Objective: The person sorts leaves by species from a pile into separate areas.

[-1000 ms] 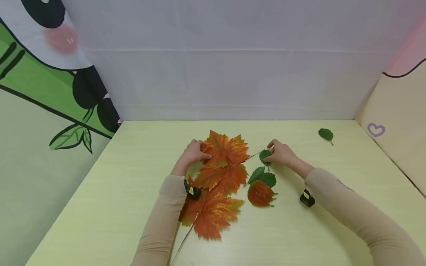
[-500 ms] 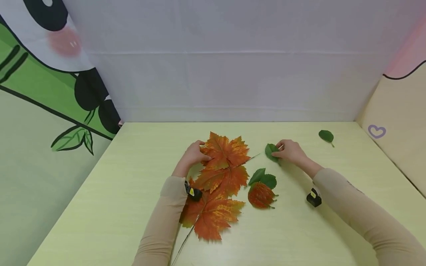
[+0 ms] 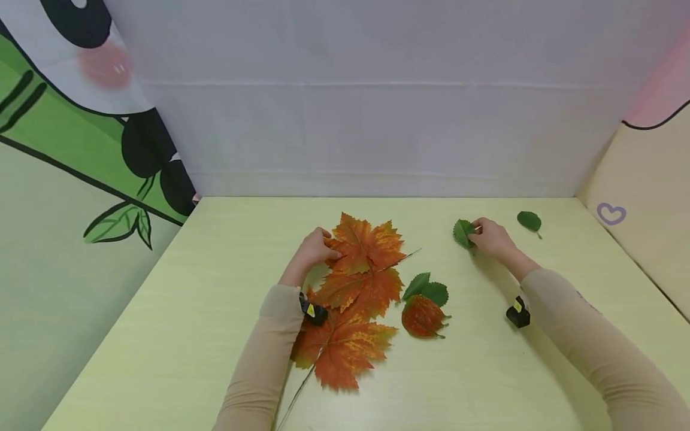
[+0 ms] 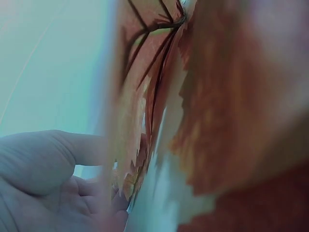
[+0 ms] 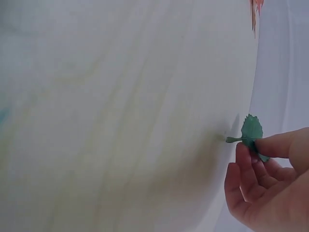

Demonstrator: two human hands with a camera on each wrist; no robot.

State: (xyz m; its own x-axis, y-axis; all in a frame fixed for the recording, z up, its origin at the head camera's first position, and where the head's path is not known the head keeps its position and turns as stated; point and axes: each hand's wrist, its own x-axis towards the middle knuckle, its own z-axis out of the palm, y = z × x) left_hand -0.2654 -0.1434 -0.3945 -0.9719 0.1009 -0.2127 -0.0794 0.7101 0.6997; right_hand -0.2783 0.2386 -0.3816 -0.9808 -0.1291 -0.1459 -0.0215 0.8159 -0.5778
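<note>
Nearest the person, a thin stem (image 3: 295, 400) runs up from the lower edge of the head view to the spray of orange leaves (image 3: 345, 347), which lies on the pale table (image 3: 188, 299). Right of the spray sit a stack of red-orange leaves (image 3: 423, 317) and, touching its far side, two green leaves (image 3: 434, 293). The left hand (image 3: 314, 254) grips the left edge of the spray's farthest leaf between thumb and fingers, its forearm reaching straight ahead; it stays where it was a second ago. The left wrist view alone shows dark ribs meeting on a leaf's surface, with part of the hand blurred by foliage. Farther out, the right hand (image 3: 495, 239) pinches a green leaf (image 3: 462, 234), arm slanting in from the right; the right wrist view adds the leaf's short stalk, hidden in the head view, and the lower fingers loosely bent. A second earlier that leaf was beside the tip of the twig (image 3: 412, 254) poking from the spray; now it is well apart, close to a lone green leaf (image 3: 530, 221). Behind stands a grey backdrop (image 3: 377, 137).
</note>
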